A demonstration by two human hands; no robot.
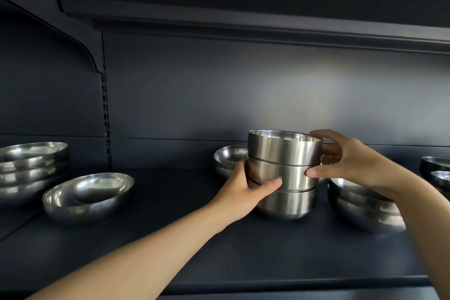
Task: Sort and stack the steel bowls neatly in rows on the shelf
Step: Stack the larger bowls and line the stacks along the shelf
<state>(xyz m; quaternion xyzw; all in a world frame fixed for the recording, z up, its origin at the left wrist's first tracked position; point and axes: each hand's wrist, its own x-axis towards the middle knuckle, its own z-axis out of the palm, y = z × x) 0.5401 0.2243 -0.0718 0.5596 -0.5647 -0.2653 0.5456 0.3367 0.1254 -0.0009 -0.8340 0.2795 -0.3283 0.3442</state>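
Observation:
A stack of three straight-sided steel bowls [287, 170] stands on the dark shelf [219, 251] right of centre. My left hand [246, 187] grips its left side around the middle bowl, thumb across the front. My right hand [341, 158] holds the right side, fingers at the top bowl's rim and thumb on the middle bowl. Two wide rounded bowls, nested [365, 209], sit just right of the stack. More shallow bowls [227, 156] are behind it to the left.
A single wide bowl [89, 196] rests at the left, with a pile of several shallow bowls [31, 168] behind it at the far left. Further bowls [437, 173] show at the right edge. An upper shelf [243, 19] hangs overhead.

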